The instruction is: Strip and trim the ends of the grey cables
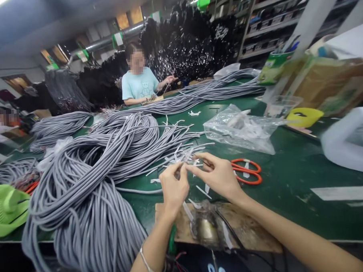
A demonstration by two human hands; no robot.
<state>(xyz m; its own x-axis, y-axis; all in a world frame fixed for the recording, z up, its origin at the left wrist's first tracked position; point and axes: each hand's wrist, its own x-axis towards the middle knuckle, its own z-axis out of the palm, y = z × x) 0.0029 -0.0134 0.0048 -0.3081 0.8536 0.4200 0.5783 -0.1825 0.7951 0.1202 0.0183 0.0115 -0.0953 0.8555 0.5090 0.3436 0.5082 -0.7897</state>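
Observation:
Over the green table, my left hand (174,183) is closed in a pinch. One grey cable (138,190) runs from the left into it. My right hand (221,175) meets it from the right, fingertips pinched against the left fingertips; whatever small part lies between them is hidden. White strips and offcuts (186,154) lie scattered just beyond my fingers. Orange-handled scissors (251,175) rest beside my right hand, partly behind it. Large coiled bundles of grey cable (89,172) fill the left side, with their cut ends pointing toward my hands.
A stained wooden board (245,225) with a metal piece lies at the near edge. A clear plastic bag (241,127), a yellow dish (305,116) and a white jug (350,144) stand right. A green fan (8,209) is left. Another person (141,83) works across the table.

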